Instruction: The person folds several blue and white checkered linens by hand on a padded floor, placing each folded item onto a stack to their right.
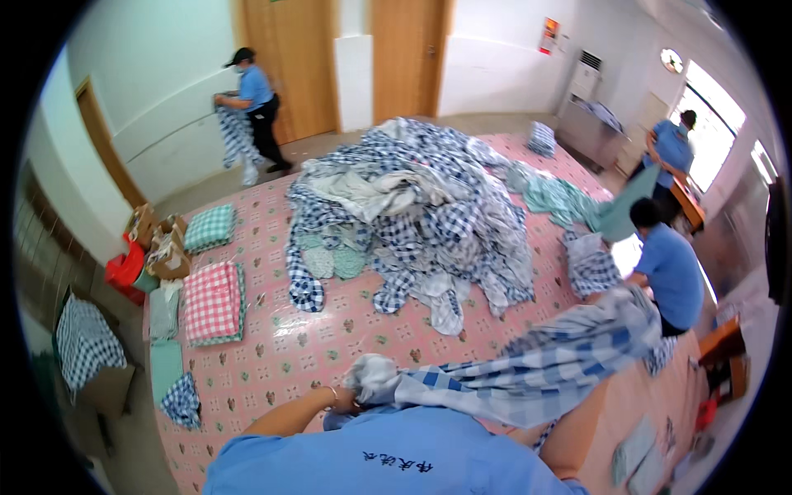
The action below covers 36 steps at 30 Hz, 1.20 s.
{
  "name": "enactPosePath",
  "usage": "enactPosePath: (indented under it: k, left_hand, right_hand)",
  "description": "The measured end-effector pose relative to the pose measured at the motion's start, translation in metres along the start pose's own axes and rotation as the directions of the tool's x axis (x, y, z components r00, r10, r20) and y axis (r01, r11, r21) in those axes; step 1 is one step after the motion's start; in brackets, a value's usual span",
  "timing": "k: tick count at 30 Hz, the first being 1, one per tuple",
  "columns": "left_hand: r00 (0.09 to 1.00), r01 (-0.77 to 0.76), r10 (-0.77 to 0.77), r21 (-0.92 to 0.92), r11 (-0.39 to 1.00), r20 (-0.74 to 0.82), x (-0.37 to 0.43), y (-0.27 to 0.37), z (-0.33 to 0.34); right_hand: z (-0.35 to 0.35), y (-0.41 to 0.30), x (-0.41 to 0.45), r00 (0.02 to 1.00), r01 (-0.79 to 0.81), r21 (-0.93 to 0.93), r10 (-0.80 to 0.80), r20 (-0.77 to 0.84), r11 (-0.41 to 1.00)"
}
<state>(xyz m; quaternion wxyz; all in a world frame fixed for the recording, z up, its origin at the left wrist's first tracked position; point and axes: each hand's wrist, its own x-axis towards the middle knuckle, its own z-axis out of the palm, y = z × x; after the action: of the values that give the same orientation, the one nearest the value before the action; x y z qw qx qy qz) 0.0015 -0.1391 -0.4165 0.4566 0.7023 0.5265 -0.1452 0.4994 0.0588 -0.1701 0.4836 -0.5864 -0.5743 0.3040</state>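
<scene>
A blue-and-white checked cloth [495, 387], blurred by motion, stretches in front of my chest toward the right. Its bunched grey-white end [373, 374] is at my left hand [344, 400], whose fingers close on the fabric; a bracelet circles that wrist. My right hand is mostly hidden behind the cloth's lower edge; only the forearm and a bit of the hand [527, 435] show. A small strip of checked fabric [545, 435] lies beside it. Beyond, a large heap of checked and pale bedding [421, 216] covers the middle of the pink patterned table cover [346, 334].
Folded checked stacks, one pink [211, 303] and one green [210, 228], lie at left. Cardboard boxes [170, 247] stand past that edge. A seated co-worker [671, 272] is close at right; another person [671, 148] holds green cloth. A third [255, 93] carries checked fabric.
</scene>
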Motion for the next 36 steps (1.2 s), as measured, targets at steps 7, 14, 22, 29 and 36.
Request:
enactPosePath:
  k: [7, 14, 22, 29, 36]
  left_hand:
    - [0.850, -0.518, 0.183, -0.719, 0.464, -0.495, -0.016, 0.126, -0.183]
    - [0.745, -0.663, 0.529, -0.534, 0.525, -0.405, 0.018, 0.228, -0.168]
    - [0.648, -0.671, 0.028, -0.553, 0.494, -0.761, 0.050, 0.171, -0.195]
    - [0.267, -0.942, -0.126, -0.231, -0.245, -0.955, -0.096, 0.131, -0.278]
    - [0.545, -0.835, -0.646, -0.277, -0.475, -0.534, -0.022, 0.067, -0.213]
  right_hand:
    - [0.087, -0.092, -0.022, 0.667, 0.482, 0.061, -0.411, 0.622, 0.874]
    - [0.109, -0.065, -0.082, 0.493, 0.487, -0.302, 0.028, 0.870, 0.820]
    - [0.026, -0.010, -0.092, 0.830, 0.162, -0.418, 0.106, 0.548, 0.894]
    - [-0.064, -0.036, -0.058, 0.991, -0.043, -0.716, 0.122, 0.059, 0.696]
    - [-0.101, 0.099, -0.015, 0.986, -0.161, 0.110, 0.164, -0.014, 0.981]
